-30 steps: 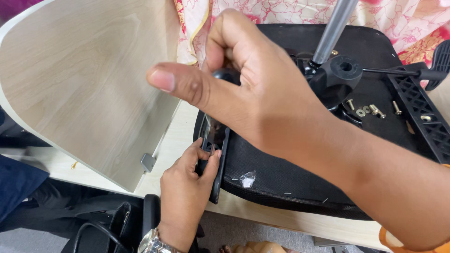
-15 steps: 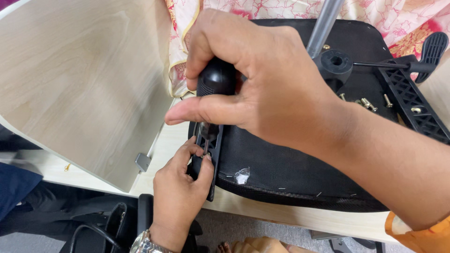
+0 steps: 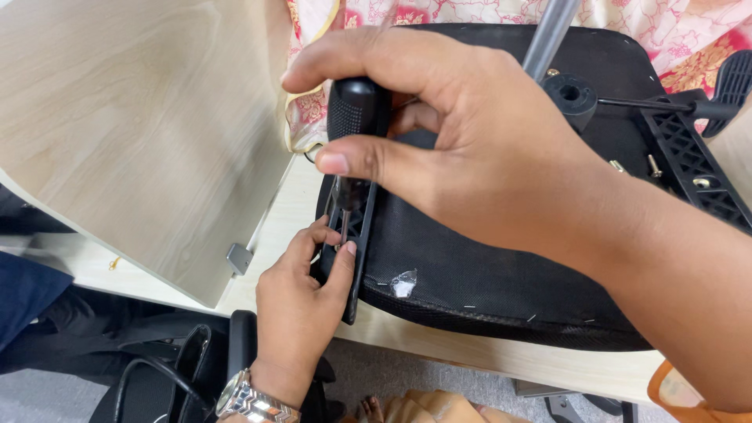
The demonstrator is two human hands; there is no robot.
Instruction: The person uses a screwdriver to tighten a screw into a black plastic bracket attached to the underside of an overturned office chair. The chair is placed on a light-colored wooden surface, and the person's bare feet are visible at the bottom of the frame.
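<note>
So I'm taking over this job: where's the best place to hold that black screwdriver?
Probably grip the screwdriver by its stubby black textured handle, coming from above, as the right hand does. It stands upright, its shaft pointing down into the black plastic bracket that the left hand steadies.

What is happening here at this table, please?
A person works on an upturned black fabric chair seat lying on a pale wooden table. The right hand grips a black-handled screwdriver, tip down on a black plastic bracket at the seat's edge. The left hand steadies that bracket. Loose screws lie nearby.
</note>
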